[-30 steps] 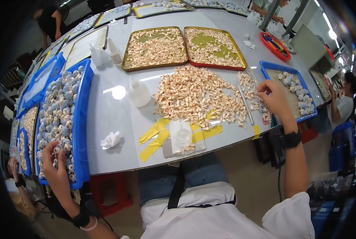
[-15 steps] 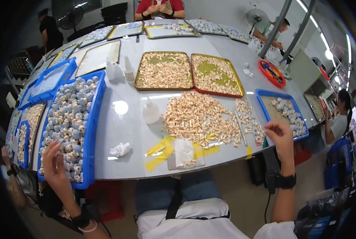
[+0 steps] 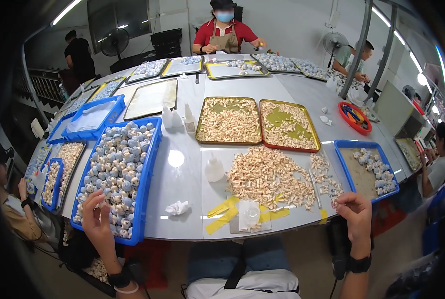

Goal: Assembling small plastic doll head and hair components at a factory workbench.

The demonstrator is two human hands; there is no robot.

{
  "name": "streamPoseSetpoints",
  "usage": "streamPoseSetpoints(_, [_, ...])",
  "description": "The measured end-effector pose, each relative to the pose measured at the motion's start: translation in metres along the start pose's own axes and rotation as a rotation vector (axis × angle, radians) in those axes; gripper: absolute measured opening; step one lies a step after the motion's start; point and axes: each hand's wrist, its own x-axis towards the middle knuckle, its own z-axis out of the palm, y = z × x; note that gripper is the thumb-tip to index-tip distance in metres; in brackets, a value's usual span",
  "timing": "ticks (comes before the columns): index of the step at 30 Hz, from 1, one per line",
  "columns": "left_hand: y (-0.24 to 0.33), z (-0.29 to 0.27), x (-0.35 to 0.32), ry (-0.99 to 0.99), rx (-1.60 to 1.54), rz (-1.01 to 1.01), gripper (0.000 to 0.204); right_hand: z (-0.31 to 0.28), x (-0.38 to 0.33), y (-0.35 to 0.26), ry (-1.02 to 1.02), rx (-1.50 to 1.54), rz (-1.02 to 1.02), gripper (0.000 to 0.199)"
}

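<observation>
My left hand [image 3: 99,224] is raised at the near left corner of a deep blue bin [image 3: 151,169], its fingers bent but apart, with nothing visible in them. Inside the bin lie many small round pale-blue and cream pieces [image 3: 120,174]. My right hand [image 3: 356,214] hovers at the table's near right edge, thumb and fingertips pinched together; whatever they hold is too small to make out. Close to it stands a shallow blue tray [image 3: 346,162] with more blue-and-cream pieces along one side. Between my hands spreads a heap of small cream-coloured pieces [image 3: 262,174].
Two gold trays [image 3: 282,118] of cream pieces stand beyond the heap. A white squeeze bottle [image 3: 214,169], crumpled tissue [image 3: 177,208], yellow tape strips [image 3: 223,215] and a thin metal rod [image 3: 315,189] lie nearby. A red basket [image 3: 354,118] sits farther right. Co-workers sit around the table.
My view has tilted up, so the table sits lower and farther right. My left hand keeps its place by the bin. The co-worker opposite has moved their hands apart.
</observation>
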Motion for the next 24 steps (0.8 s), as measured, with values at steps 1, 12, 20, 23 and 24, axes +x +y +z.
streamPoseSetpoints(1, [-0.002,0.0,0.0,-0.008,0.0,-0.011,0.019,0.001,-0.001,0.003,0.014,0.052,-0.024,0.011])
streamPoseSetpoints(12, [-0.01,-0.006,0.0,0.064,-0.128,-0.083,0.021,0.031,0.018,0.016,0.065,0.02,0.058,0.01])
streamPoseSetpoints(20, [0.013,0.002,0.004,0.12,-0.136,-0.093,0.022,0.033,0.028,0.028,0.045,-0.137,0.005,0.013])
streamPoseSetpoints(23, [0.04,-0.004,-0.006,0.16,-0.208,-0.219,0.022,0.037,0.031,0.031,0.035,-0.15,0.01,0.013])
streamPoseSetpoints(24, [0.051,-0.002,-0.01,0.136,-0.267,-0.18,0.021,0.035,0.032,0.033,0.028,-0.155,0.003,0.013])
